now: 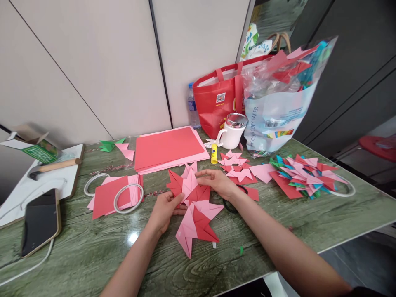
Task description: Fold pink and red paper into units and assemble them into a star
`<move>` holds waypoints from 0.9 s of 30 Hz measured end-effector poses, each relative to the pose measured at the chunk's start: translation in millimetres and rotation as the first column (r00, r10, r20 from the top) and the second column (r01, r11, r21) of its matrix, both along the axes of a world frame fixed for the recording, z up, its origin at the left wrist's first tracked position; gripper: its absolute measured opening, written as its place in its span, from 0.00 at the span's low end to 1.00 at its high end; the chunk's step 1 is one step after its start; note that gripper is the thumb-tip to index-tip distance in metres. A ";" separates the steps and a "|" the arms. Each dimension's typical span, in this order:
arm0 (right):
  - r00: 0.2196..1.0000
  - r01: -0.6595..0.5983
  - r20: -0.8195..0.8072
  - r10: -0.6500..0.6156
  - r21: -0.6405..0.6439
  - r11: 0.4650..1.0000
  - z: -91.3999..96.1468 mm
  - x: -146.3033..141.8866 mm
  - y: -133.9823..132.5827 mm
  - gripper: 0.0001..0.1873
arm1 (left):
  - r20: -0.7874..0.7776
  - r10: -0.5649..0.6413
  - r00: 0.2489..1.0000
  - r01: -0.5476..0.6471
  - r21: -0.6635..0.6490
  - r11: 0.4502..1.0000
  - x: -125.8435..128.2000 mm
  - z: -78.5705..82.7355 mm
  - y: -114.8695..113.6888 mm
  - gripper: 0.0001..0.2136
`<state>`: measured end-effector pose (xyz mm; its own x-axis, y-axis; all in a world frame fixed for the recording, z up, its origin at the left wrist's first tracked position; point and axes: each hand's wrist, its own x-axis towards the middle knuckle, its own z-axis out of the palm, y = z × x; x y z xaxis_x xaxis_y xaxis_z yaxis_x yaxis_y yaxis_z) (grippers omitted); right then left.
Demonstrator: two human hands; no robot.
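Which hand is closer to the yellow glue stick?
Right. The right hand lies just below the glue stick, on the paper star's top. The left hand is farther, at the star's left edge.

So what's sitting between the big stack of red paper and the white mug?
In the head view, a yellow glue stick stands between the red paper stack and the white mug, with a crumpled white scrap just behind it.

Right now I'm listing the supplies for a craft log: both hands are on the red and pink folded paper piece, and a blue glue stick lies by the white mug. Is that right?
Not quite: the glue stick is yellow, not blue, as the head view shows. The rest holds: the left hand and right hand are both on the red and pink folded paper piece, and the stick lies by the white mug.
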<state>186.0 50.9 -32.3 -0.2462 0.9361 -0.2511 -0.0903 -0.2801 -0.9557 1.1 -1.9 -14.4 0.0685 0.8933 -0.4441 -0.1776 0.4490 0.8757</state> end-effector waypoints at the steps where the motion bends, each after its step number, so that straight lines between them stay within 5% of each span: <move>1: 1.000 0.009 -0.003 -0.009 0.022 1.000 -0.8 -0.6 0.0 0.18 | -0.004 0.003 1.000 -0.003 -0.001 1.000 0.3 0.0 -0.1 0.13; 21: 0.999 -0.038 -0.018 0.036 -0.090 0.995 4.9 2.9 -2.0 0.25 | 0.011 0.013 1.000 -0.013 -0.005 1.000 -1.7 -1.6 1.3 0.11; 27: 0.988 -0.153 -0.043 0.150 -0.070 0.986 11.5 8.0 -5.4 0.39 | 0.037 0.078 0.996 -0.078 0.002 0.997 -4.9 1.6 3.7 0.10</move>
<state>194.0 45.5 -20.8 -0.3943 0.8668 -0.3051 -0.0765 -0.3619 -0.9291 -3.9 1.7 -12.7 0.0147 0.8982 -0.4393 -0.2441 0.4293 0.8695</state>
